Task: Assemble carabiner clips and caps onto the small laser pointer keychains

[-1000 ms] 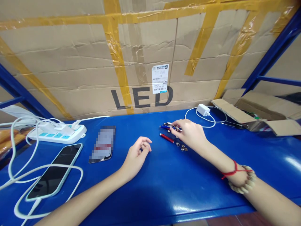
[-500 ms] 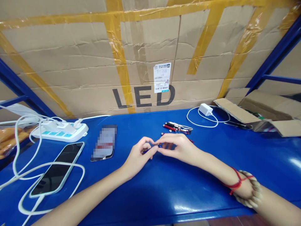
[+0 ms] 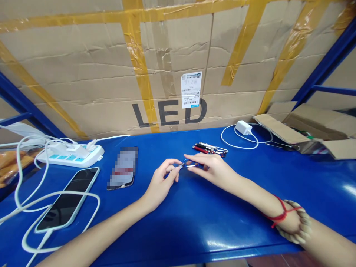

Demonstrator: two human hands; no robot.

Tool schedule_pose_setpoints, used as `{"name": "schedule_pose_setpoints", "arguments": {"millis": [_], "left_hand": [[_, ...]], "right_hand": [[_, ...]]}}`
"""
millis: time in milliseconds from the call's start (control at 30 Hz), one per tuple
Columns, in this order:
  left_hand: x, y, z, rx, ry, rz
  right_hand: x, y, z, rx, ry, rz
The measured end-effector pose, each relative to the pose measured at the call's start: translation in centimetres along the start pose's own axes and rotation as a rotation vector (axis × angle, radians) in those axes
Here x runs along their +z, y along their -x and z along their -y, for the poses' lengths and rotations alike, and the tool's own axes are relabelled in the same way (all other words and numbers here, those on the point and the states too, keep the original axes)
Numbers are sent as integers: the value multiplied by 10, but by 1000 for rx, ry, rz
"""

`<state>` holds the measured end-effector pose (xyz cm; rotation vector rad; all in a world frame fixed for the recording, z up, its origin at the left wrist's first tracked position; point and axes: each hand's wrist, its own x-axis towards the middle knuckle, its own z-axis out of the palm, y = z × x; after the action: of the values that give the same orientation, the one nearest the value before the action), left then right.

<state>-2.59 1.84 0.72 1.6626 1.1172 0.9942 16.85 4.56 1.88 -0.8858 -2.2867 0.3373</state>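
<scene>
My left hand [image 3: 160, 184] is closed in a pinch on a small blue-and-silver keychain piece [image 3: 181, 166], most of which the fingers hide. A thin ring and a short silver clip-like part [image 3: 191, 166] stick out of it to the right. Around that end, my right hand [image 3: 215, 167] has its thumb and forefinger apart, close to the ring; whether a fingertip touches it is hard to see. Just behind the right hand lie several slim pen-shaped keychain tubes [image 3: 205, 149] in red, black and silver, with metal clips.
Left on the blue tabletop [image 3: 178, 226] are a phone with a blurred screen [image 3: 122, 168], a charging phone [image 3: 68, 200] and a white power strip [image 3: 75, 157] with looping cables. Back right, a white charger [image 3: 243, 128] sits near an open cardboard box [image 3: 314, 129]. A large carton [image 3: 105, 74] stands behind.
My right thumb and forefinger have parted from their pinch at the left fingertips. The ring and silver end now show between the hands. My left hand stays nearly in place.
</scene>
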Motion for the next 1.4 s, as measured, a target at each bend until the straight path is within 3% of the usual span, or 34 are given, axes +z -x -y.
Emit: {"name": "schedule_pose_setpoints", "arguments": {"millis": [367, 633, 1067, 1400], "left_hand": [[1, 1, -5, 15, -45, 10], [2, 5, 1, 3, -67, 67], [3, 4, -4, -20, -246, 24], [1, 5, 0, 24, -343, 105]], "right_hand": [[-1, -1, 8, 21, 0, 44], [1, 2, 9, -187, 238, 94], [1, 2, 11, -245, 436, 115], [1, 5, 9, -320, 445, 145]]}}
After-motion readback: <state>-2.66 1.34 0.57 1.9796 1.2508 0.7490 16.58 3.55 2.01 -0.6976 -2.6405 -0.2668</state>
